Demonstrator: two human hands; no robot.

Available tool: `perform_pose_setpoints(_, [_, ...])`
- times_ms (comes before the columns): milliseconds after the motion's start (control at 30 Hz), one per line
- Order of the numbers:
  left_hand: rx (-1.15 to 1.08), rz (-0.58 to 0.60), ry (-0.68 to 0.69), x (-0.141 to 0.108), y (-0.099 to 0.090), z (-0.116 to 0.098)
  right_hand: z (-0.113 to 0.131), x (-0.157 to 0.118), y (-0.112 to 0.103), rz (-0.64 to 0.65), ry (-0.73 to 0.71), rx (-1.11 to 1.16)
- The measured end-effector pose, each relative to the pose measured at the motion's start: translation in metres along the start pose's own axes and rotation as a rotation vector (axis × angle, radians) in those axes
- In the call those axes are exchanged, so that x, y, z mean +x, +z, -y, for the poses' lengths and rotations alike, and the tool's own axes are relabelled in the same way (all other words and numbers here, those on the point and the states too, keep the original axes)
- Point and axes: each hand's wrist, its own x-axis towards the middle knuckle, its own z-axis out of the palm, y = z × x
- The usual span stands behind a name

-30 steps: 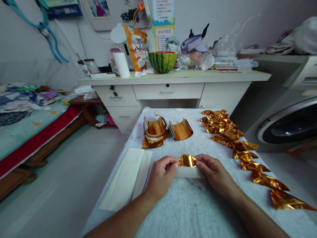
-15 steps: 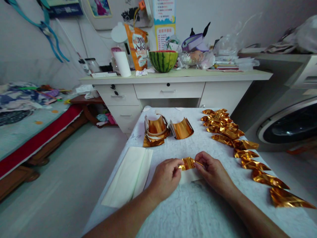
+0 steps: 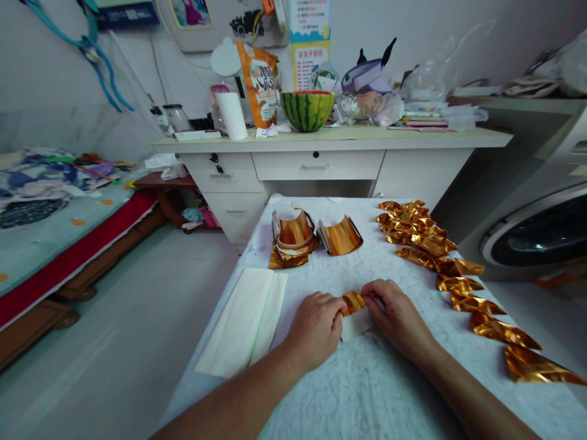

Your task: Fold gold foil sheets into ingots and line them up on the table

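A small sheet of gold foil paper (image 3: 353, 304) with a pale backing is pinched between my two hands, just above the cloth-covered table (image 3: 367, 391). My left hand (image 3: 317, 327) grips its left end, fingers curled with the thumb on top. At the right end my right hand (image 3: 393, 315) pinches the edge between thumb and fingers. The paper's upper part is rolled or folded; its pale lower part (image 3: 355, 325) hangs toward me. Left of my left hand lies a stack of whitish paper (image 3: 241, 321). Folded gold foil pieces (image 3: 488, 330) run in a row along the table's right side.
Curved stacks of gold foil sheets (image 3: 293, 238) and another curved sheet stack (image 3: 342, 236) rest toward the table's far end. Behind stands a white desk (image 3: 321, 144) bearing a cut watermelon (image 3: 306, 111) and an orange pouch (image 3: 261, 85). A washing machine (image 3: 541, 183) is at right, a bed (image 3: 68, 238) at left.
The view has shifted slightly, moving everything a little to the right. Less gold shows between my hands, and the foil paper's left end is tucked further under my left fingers.
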Motion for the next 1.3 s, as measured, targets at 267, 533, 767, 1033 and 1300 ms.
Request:
perform_pose_setpoints(267, [0.048,0.053,0.017,-0.001,-0.003,0.002,-0.002,0.003,0.005,-0.009,0.012,-0.088])
perform_pose_setpoints(533, [0.012,0.034,0.049,-0.001,0.001,0.004,-0.010,0.005,0.010,-0.069,0.014,-0.184])
perform_pose_setpoints(767, [-0.053,0.015,0.131,0.002,0.000,0.007,-0.006,0.004,0.012,-0.062,0.021,-0.309])
perform_pose_setpoints(1033, [-0.085,0.031,0.146,0.002,-0.002,0.008,0.021,-0.014,-0.006,0.239,-0.164,-0.048])
perform_pose_setpoints(1300, [-0.133,0.026,0.129,0.003,-0.003,0.009,0.024,-0.016,-0.007,0.273,-0.130,-0.080])
